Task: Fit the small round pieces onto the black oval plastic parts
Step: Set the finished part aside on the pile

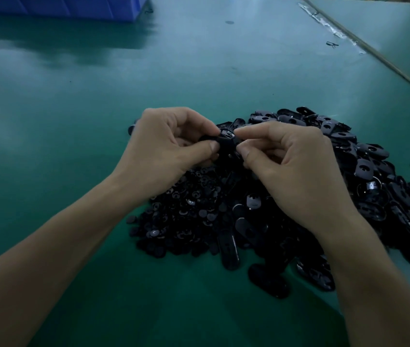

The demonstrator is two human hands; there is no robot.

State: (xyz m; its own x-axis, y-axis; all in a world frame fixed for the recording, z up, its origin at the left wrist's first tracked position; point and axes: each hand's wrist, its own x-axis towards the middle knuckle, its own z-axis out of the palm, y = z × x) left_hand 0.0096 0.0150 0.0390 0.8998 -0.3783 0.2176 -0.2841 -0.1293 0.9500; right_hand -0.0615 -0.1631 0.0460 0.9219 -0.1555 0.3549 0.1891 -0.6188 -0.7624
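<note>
left hand [171, 144]: fingers curled, thumb and forefinger pinching the left end of the held part
right hand [291, 171]: fingers curled, thumb and forefinger pinching the right end of the same part
held part [227, 142]: black oval, caught between the two sets of fingertips, lifted above the heap's far-left edge; too dark to tell whether a round piece sits on it
where it lies: directly between the hands, thumbs on its near side, forefingers on top
oval parts [364, 169]: big loose heap on the table, spreading under and to the right of the right hand
round pieces [186, 216]: smaller dark heap below the left hand, touching the oval parts on its right
table [73, 116]: green, bears both heaps
bin [61, 6]: blue, at the far-left edge, well apart from the hands
tape strip [331, 28]: shiny, along the table seam at far right
</note>
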